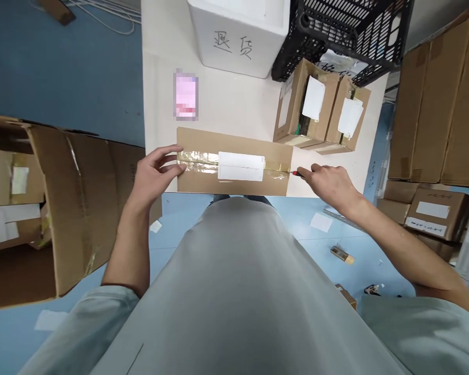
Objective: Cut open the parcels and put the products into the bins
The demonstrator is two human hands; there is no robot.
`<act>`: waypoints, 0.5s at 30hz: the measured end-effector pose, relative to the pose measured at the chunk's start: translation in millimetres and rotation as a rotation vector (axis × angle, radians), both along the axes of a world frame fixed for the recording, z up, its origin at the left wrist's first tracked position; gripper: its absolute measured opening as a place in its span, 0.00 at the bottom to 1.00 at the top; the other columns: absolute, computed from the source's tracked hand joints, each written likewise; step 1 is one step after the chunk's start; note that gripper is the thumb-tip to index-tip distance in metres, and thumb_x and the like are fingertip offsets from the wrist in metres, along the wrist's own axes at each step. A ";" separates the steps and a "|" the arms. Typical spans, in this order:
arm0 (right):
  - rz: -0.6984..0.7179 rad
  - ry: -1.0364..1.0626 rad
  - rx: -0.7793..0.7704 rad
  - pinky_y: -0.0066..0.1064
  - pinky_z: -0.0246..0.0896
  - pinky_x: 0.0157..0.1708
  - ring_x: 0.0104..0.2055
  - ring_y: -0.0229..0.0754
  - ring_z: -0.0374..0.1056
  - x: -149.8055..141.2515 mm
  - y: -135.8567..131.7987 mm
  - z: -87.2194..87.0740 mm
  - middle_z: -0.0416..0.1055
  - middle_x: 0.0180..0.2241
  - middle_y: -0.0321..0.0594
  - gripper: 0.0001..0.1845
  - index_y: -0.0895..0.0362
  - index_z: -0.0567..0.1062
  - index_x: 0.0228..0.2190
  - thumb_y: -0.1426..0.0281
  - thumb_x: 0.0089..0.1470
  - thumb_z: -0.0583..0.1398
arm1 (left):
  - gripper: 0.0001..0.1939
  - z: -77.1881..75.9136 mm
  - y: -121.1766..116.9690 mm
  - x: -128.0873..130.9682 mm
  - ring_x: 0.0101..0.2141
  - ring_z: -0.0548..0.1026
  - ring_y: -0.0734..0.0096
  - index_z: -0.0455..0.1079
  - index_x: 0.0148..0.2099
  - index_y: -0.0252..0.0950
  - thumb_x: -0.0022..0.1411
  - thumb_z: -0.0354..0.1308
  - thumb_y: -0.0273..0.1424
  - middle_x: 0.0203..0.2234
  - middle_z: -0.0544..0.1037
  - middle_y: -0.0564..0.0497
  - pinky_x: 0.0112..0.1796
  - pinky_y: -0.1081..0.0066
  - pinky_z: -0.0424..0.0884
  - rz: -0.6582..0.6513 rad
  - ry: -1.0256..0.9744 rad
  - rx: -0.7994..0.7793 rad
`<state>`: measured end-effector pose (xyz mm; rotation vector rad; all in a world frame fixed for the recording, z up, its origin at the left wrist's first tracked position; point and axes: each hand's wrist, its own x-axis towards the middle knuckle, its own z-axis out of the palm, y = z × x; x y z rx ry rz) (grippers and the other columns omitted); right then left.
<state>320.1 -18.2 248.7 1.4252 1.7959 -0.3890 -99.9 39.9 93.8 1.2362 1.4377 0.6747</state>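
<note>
A long, flat cardboard box lies along the front edge of the white table, with shiny clear tape down its middle seam and a white label over it. My left hand grips the box's left end, fingers and thumb on the edge beside the tape. In my closed right hand is a small utility knife, mostly covered by the fingers; its red and black end shows. The knife's tip meets the right end of the taped seam. A blurred pink item lies behind the box.
Two upright labelled cartons stand right of the box. Behind are a white foam box and a black plastic crate. A large open carton is at left. Stacked cartons line the right side.
</note>
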 end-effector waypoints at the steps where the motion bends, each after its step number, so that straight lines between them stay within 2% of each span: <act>1: -0.002 0.018 0.003 0.36 0.50 0.36 0.41 0.50 0.79 8.0 -1.6 -2.5 0.81 0.48 0.58 0.24 0.54 0.73 0.69 0.67 0.82 0.48 | 0.26 0.1 -1.3 1.0 0.62 0.80 0.47 0.81 0.56 0.48 0.58 0.78 0.50 0.61 0.83 0.57 0.67 0.41 0.80 0.017 0.012 0.000; 4: 0.019 0.070 0.012 0.35 0.46 0.34 0.42 0.49 0.79 24.8 -3.4 -12.9 0.81 0.49 0.56 0.24 0.53 0.73 0.68 0.72 0.80 0.48 | 0.21 0.5 -5.0 6.9 0.62 0.80 0.49 0.81 0.56 0.50 0.62 0.76 0.44 0.59 0.84 0.61 0.69 0.38 0.76 0.063 0.062 0.019; 6: 0.034 0.105 0.017 0.34 0.45 0.33 0.41 0.48 0.78 34.3 -3.1 -22.3 0.81 0.49 0.54 0.25 0.53 0.73 0.67 0.77 0.77 0.50 | 0.19 1.7 -7.6 16.6 0.62 0.81 0.50 0.80 0.57 0.47 0.64 0.71 0.39 0.62 0.83 0.56 0.68 0.40 0.76 0.105 0.159 0.080; 8: 0.048 0.158 0.036 0.34 0.44 0.33 0.41 0.47 0.78 45.9 -3.5 -34.4 0.81 0.49 0.53 0.27 0.52 0.73 0.67 0.80 0.75 0.51 | 0.20 3.7 -10.9 32.6 0.66 0.78 0.49 0.78 0.58 0.41 0.65 0.65 0.33 0.68 0.79 0.46 0.70 0.43 0.73 0.135 0.363 0.197; 11: 0.052 0.289 0.105 0.34 0.43 0.33 0.39 0.45 0.76 67.0 -8.2 -58.6 0.81 0.49 0.52 0.26 0.52 0.73 0.68 0.78 0.77 0.50 | 0.22 6.8 -17.4 65.1 0.77 0.64 0.47 0.74 0.61 0.32 0.66 0.60 0.26 0.74 0.70 0.33 0.77 0.42 0.59 0.118 0.682 0.375; 13: 0.036 0.391 0.154 0.35 0.42 0.33 0.38 0.44 0.75 80.2 -13.5 -78.4 0.82 0.48 0.50 0.24 0.52 0.74 0.67 0.73 0.81 0.48 | 0.24 7.9 -22.2 86.5 0.81 0.54 0.45 0.70 0.66 0.26 0.69 0.57 0.25 0.77 0.64 0.27 0.79 0.41 0.50 0.085 0.731 0.417; 15: 0.002 0.488 0.196 0.35 0.42 0.32 0.39 0.44 0.75 89.7 -18.7 -101.1 0.82 0.47 0.49 0.23 0.51 0.76 0.66 0.68 0.83 0.47 | 0.27 7.9 -26.5 103.1 0.82 0.47 0.43 0.65 0.71 0.25 0.73 0.55 0.27 0.79 0.58 0.27 0.80 0.39 0.47 0.070 0.680 0.401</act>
